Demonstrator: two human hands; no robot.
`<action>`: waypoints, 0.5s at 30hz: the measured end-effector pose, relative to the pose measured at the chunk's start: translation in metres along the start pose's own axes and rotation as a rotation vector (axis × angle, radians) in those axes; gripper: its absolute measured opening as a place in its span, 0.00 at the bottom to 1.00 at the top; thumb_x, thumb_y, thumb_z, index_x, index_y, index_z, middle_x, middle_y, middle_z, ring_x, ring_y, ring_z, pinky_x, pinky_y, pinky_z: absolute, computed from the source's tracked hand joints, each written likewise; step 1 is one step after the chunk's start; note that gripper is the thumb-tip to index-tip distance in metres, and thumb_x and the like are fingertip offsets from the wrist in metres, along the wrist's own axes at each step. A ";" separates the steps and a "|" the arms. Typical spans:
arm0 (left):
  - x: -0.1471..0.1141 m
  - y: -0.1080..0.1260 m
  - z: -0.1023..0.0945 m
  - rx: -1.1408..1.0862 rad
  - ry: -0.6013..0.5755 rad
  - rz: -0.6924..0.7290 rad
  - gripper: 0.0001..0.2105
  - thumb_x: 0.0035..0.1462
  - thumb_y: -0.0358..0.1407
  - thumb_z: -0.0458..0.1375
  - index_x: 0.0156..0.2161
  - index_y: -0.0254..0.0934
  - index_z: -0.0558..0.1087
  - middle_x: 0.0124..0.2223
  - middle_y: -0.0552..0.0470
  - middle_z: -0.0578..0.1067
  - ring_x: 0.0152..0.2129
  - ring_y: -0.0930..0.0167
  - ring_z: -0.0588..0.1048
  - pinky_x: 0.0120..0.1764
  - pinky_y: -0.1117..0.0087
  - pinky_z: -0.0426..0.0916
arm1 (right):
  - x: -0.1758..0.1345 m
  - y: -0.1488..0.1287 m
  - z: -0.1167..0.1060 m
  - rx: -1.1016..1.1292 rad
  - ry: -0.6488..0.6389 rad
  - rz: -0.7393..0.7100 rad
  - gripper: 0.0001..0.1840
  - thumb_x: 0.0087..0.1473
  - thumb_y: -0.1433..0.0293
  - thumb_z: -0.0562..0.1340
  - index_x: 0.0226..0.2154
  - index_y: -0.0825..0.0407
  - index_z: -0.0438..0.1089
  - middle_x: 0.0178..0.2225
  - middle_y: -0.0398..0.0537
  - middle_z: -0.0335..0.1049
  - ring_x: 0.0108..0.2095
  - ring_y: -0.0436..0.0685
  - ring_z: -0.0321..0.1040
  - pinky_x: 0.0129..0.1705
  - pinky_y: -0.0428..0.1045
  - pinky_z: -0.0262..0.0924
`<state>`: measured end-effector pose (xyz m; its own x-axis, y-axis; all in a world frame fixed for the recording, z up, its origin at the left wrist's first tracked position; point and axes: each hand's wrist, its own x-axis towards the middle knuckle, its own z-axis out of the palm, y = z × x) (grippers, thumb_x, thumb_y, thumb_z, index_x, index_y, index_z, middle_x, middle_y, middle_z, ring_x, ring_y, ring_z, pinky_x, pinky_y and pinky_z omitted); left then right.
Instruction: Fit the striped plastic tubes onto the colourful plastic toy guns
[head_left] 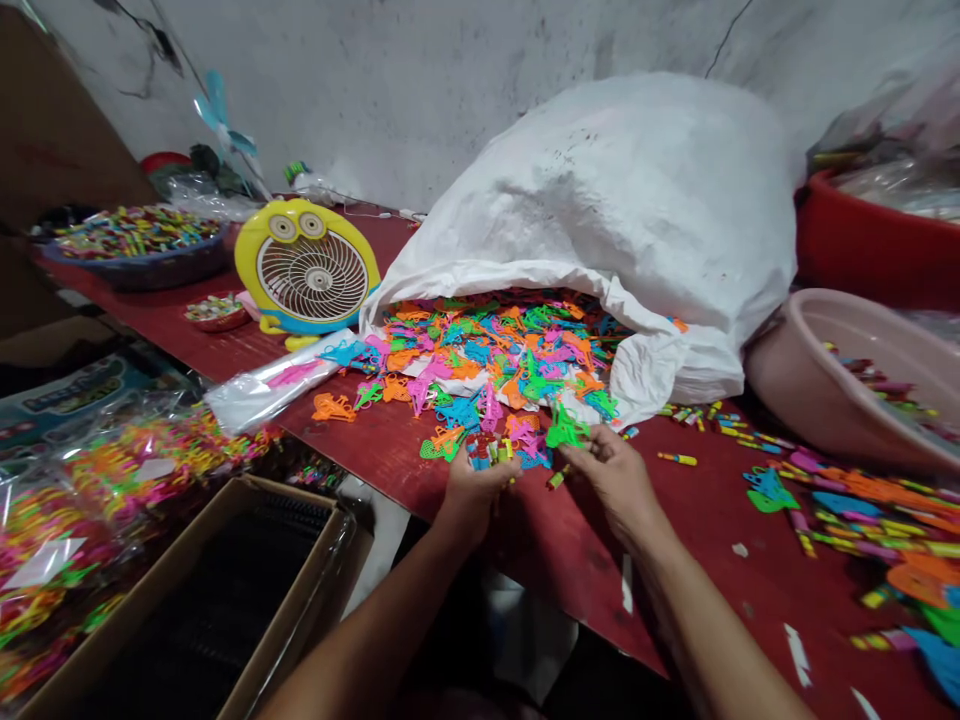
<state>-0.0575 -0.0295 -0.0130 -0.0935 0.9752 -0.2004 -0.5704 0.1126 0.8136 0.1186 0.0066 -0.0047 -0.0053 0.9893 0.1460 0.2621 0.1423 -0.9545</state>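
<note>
My left hand (474,492) is closed around a bunch of small coloured tubes (489,453), with red, yellow and pale ends showing. Between the fingertips of my right hand (616,482) is a bright green plastic piece (568,430) with a latticed, openwork shape. Both hands are over the near edge of the red table, just in front of a heap of plastic pieces (480,350) in orange, green, blue, pink and purple. This heap spills from the mouth of a big white sack (637,190). One yellow tube (556,479) shows just left of my right fingers.
Right of the sack are a pink basin (795,350) and a red tub (840,240). Tubes fitted with plastic pieces (870,510) lie at right. A yellow fan (360,255) stands left, before a basin of tubes (142,265). An open cardboard box (334,560) sits below the table edge.
</note>
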 end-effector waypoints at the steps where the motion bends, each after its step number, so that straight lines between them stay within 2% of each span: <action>1: -0.001 -0.001 0.004 -0.020 -0.011 -0.003 0.16 0.38 0.33 0.70 0.34 0.32 0.73 0.27 0.52 0.75 0.21 0.74 0.71 0.24 0.75 0.64 | -0.010 -0.005 -0.003 0.138 0.027 0.065 0.15 0.49 0.60 0.67 0.33 0.51 0.67 0.24 0.40 0.65 0.23 0.50 0.61 0.25 0.45 0.58; 4: 0.000 -0.006 0.022 -0.080 -0.069 -0.011 0.12 0.42 0.34 0.69 0.31 0.33 0.72 0.25 0.53 0.74 0.19 0.75 0.69 0.24 0.75 0.64 | -0.046 -0.020 -0.008 0.576 0.117 0.259 0.17 0.45 0.62 0.72 0.35 0.52 0.70 0.28 0.42 0.69 0.26 0.50 0.65 0.27 0.45 0.63; 6: 0.003 -0.010 0.039 -0.112 -0.064 -0.019 0.11 0.44 0.36 0.68 0.29 0.33 0.72 0.25 0.52 0.73 0.19 0.75 0.69 0.24 0.74 0.64 | -0.070 -0.027 -0.004 0.722 0.170 0.345 0.16 0.46 0.62 0.73 0.34 0.52 0.72 0.30 0.45 0.71 0.30 0.52 0.69 0.29 0.45 0.66; 10: 0.007 -0.018 0.071 -0.148 0.000 -0.091 0.15 0.39 0.38 0.71 0.32 0.34 0.73 0.28 0.51 0.76 0.20 0.74 0.71 0.24 0.74 0.66 | -0.101 -0.031 0.012 0.799 0.249 0.441 0.17 0.47 0.60 0.72 0.36 0.51 0.73 0.33 0.48 0.74 0.32 0.55 0.72 0.31 0.49 0.68; 12: 0.003 -0.024 0.083 -0.126 0.007 -0.158 0.18 0.39 0.40 0.71 0.34 0.34 0.73 0.29 0.50 0.76 0.20 0.73 0.72 0.22 0.74 0.66 | -0.106 -0.029 0.017 0.819 0.283 0.418 0.16 0.47 0.59 0.71 0.36 0.51 0.73 0.33 0.48 0.75 0.32 0.56 0.72 0.33 0.51 0.69; 15: -0.007 -0.031 0.091 -0.039 0.003 -0.292 0.20 0.40 0.45 0.71 0.35 0.34 0.72 0.27 0.49 0.76 0.14 0.74 0.69 0.15 0.74 0.59 | -0.105 -0.025 0.018 0.849 0.339 0.378 0.16 0.48 0.59 0.70 0.36 0.51 0.73 0.33 0.48 0.75 0.33 0.57 0.73 0.36 0.53 0.69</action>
<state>0.0353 -0.0222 0.0127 0.0773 0.9020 -0.4247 -0.6047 0.3811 0.6994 0.0953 -0.1005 -0.0003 0.2474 0.9314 -0.2671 -0.5906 -0.0736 -0.8036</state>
